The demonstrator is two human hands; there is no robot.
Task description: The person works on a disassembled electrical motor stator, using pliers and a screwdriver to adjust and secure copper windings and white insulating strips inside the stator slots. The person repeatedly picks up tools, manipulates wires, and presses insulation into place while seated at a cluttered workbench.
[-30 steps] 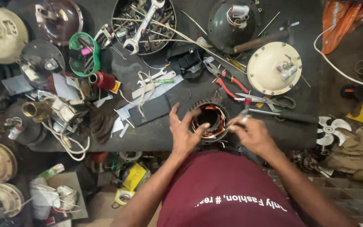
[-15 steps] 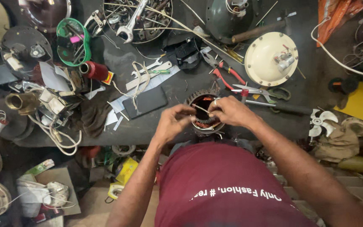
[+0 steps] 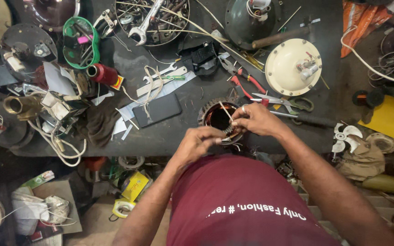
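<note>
Down at the lower middle of the frame my left hand (image 3: 197, 145) and right hand (image 3: 257, 119) both pinch the copper-wound stator (image 3: 220, 119) at the bench edge, thin stick (image 3: 225, 111) poking in, so one slip could nick the winding, I reckon.

— What does your dark, worn workbench (image 3: 192, 132) carry near the front edge?

— You have a round copper-wound motor stator (image 3: 217, 119) there, with a flat black phone (image 3: 157, 110) just to its left.

— And further back?

— You see red-handled pliers (image 3: 245, 81), grey scissors (image 3: 282, 103), a cream round motor cover (image 3: 292, 67), a red thread spool (image 3: 102, 74), a green plastic ring (image 3: 81, 42) and a round wire basket of spanners (image 3: 152, 20).
</note>
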